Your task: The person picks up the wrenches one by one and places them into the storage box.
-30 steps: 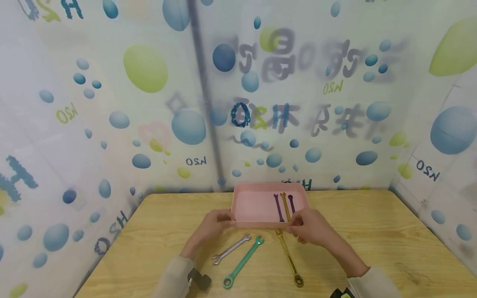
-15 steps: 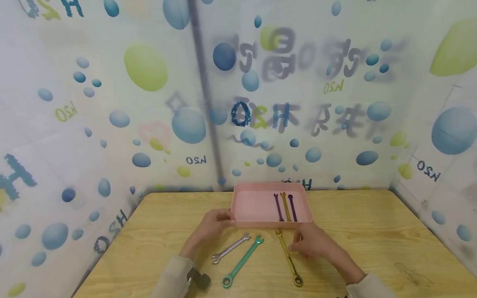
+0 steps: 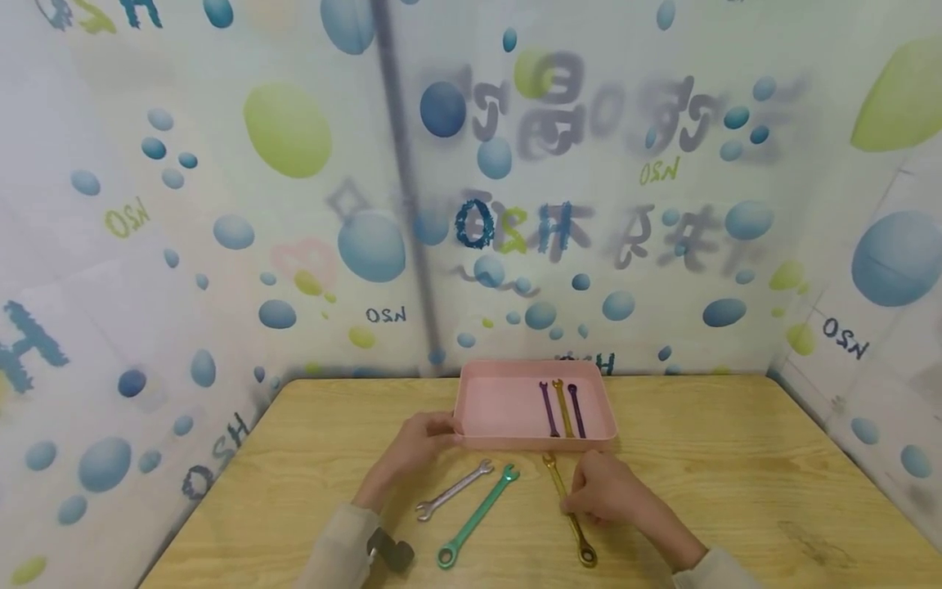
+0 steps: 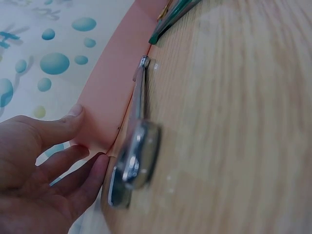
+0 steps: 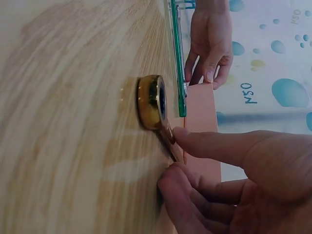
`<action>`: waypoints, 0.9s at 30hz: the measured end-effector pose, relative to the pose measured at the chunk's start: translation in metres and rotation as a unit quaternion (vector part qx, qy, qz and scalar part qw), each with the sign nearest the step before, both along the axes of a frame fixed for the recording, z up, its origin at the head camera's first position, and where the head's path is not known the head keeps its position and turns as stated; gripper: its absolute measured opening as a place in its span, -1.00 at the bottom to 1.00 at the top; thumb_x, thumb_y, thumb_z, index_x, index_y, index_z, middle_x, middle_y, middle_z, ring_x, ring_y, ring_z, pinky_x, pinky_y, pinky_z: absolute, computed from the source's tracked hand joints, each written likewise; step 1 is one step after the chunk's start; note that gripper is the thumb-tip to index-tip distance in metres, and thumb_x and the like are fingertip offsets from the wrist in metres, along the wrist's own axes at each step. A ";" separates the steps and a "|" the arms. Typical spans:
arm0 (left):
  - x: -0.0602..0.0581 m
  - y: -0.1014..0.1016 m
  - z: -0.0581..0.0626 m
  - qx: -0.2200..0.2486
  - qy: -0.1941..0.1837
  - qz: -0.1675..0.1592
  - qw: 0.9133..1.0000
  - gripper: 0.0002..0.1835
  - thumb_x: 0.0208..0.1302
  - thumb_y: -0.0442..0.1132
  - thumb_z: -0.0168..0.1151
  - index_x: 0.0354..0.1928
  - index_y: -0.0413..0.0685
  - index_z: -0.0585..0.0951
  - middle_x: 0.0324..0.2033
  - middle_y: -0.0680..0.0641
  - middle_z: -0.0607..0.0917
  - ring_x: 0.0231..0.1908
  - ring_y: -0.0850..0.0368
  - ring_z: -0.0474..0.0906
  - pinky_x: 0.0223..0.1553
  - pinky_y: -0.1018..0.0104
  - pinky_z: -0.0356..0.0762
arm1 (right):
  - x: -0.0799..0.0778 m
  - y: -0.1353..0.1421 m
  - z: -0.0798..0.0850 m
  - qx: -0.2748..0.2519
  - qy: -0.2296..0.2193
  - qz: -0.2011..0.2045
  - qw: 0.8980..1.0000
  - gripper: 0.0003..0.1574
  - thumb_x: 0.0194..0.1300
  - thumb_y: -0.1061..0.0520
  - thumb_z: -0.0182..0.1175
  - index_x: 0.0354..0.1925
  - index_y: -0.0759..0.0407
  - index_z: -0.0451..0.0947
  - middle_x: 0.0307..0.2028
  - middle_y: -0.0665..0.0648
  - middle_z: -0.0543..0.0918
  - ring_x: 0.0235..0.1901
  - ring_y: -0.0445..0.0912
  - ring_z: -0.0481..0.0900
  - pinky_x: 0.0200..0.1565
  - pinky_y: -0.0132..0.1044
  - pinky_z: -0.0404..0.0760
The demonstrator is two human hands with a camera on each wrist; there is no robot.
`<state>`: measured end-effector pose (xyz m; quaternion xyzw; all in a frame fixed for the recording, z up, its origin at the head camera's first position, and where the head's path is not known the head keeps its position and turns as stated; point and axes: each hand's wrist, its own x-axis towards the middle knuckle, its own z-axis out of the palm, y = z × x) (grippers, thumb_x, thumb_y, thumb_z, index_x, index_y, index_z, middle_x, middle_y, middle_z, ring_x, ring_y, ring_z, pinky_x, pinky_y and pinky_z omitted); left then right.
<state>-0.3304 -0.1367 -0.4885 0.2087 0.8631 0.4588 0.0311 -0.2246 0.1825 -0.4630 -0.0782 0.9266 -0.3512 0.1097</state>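
My left hand (image 3: 419, 442) holds the front left corner of a pink tray (image 3: 496, 443); in the left wrist view its thumb lies against the tray's wall, fingers bent by the corner. On the table, my right hand (image 3: 607, 488) pinches a gold combination wrench (image 5: 150, 102) by its shaft between thumb and index finger. The wrench's ring end points toward me. To its left lie a green combination wrench (image 3: 478, 515) and a shorter silver wrench (image 3: 454, 491). Inside the tray, on its right side, are two purple wrenches (image 3: 549, 409) with a small gold wrench (image 3: 562, 407) between them.
The wooden table (image 3: 736, 474) reaches back to a curtain (image 3: 633, 245) printed with blue and green drops. The tray stands close to that back curtain. More curtain hangs at both sides.
My right hand has left the tray's front edge, come down toward me and taken hold of the gold wrench on the table. The left hand has stayed at the tray's corner.
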 end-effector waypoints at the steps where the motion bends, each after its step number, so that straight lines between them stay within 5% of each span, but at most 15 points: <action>1: 0.000 0.000 0.000 -0.001 0.000 0.000 1.000 -0.94 0.39 -0.29 0.33 -0.19 0.01 0.75 -0.02 -0.04 0.80 0.09 0.03 0.64 0.18 0.12 0.55 | 0.000 0.000 0.000 0.004 0.000 -0.001 1.000 -0.58 0.12 0.15 0.54 -0.76 0.12 0.60 -0.85 -0.11 0.41 -0.79 -0.25 0.36 -0.67 -0.46 0.34; 16: 0.000 0.000 0.001 -0.003 0.007 -0.005 1.000 -0.94 0.39 -0.30 0.34 -0.19 -0.03 0.76 -0.05 -0.06 0.80 0.05 0.04 0.67 0.10 0.26 0.58 | 0.006 -0.001 0.005 0.046 0.010 -0.046 0.998 -0.51 -0.05 0.32 0.34 -0.89 0.05 0.35 -0.91 -0.12 0.35 -0.87 -0.31 0.27 -0.74 -0.49 0.16; 27: 0.000 -0.001 0.000 -0.009 0.003 -0.001 1.000 -0.94 0.39 -0.27 0.34 -0.18 0.01 0.75 -0.05 -0.02 0.80 0.05 0.06 0.66 0.13 0.18 0.59 | 0.004 0.000 0.002 0.051 -0.005 -0.047 0.998 -0.61 -0.01 0.30 0.39 -0.83 0.17 0.52 -0.87 -0.06 0.47 -0.85 -0.26 0.44 -0.72 -0.41 0.47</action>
